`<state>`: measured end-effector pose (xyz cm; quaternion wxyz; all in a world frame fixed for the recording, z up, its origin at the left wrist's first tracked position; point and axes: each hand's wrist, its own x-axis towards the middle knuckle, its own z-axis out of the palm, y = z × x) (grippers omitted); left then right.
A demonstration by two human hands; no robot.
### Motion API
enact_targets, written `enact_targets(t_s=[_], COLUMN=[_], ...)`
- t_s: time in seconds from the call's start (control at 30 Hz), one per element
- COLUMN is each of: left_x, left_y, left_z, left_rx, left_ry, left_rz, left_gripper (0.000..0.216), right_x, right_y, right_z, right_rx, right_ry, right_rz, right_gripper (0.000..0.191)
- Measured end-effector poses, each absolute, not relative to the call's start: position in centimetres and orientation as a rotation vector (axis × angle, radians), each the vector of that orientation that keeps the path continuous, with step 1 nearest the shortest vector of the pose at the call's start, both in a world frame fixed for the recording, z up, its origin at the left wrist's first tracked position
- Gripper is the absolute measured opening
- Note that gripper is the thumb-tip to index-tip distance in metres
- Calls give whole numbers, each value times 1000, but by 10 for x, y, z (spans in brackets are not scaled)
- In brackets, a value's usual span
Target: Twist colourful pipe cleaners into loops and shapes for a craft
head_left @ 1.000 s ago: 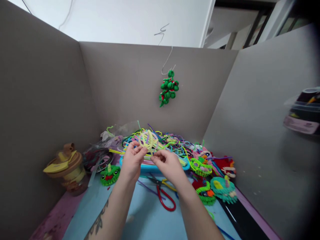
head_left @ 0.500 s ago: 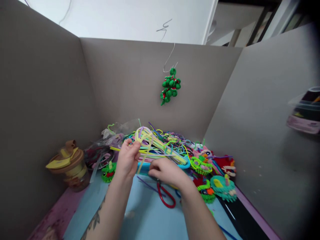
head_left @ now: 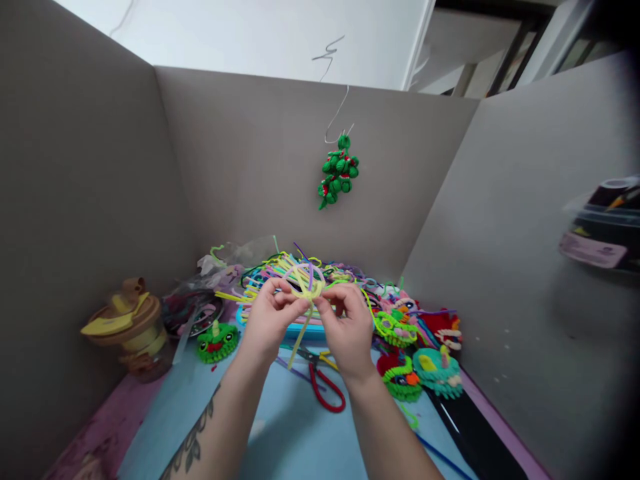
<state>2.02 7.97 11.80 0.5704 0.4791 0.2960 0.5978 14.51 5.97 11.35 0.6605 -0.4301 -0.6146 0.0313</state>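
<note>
My left hand (head_left: 270,320) and my right hand (head_left: 347,330) are raised together above the blue mat (head_left: 280,427). Both pinch a small looped piece of yellow and purple pipe cleaner (head_left: 306,283), whose loose yellow tail hangs down between the hands. Right behind them lies a big tangled heap of coloured pipe cleaners (head_left: 345,277) on a blue tray (head_left: 305,329). Red-handled scissors (head_left: 325,387) lie on the mat under my right hand.
Grey cardboard walls close in the left, back and right. A green pipe-cleaner figure (head_left: 338,175) hangs from a wire hook on the back wall. A brown and yellow jar (head_left: 131,330) stands at the left, beside a green frog figure (head_left: 216,340). Several finished figures (head_left: 425,360) lie at the right.
My right hand dipped toward the scissors half a second ago, then rose again to the looped piece. Both hands now pinch it closer together.
</note>
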Motion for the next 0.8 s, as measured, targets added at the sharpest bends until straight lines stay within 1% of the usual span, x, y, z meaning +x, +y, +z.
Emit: enact_targets(t_s=[0.2,0.57,0.8], left_x=[21,20,15], left_y=[77,73,74], left_z=[118,122,123], left_rx=[1179,1206,1234], left_ry=[691,628,623], left_rz=[1357,1342,1311], left_gripper=[36,34,36], right_x=[147,151,152], right_y=[60,59,57], right_z=[113,113,114], right_rx=[-903,-825,-874], right_ry=[-1401,-1512,-1611], right_rz=[30,-250,-254], right_gripper=[4,14,11])
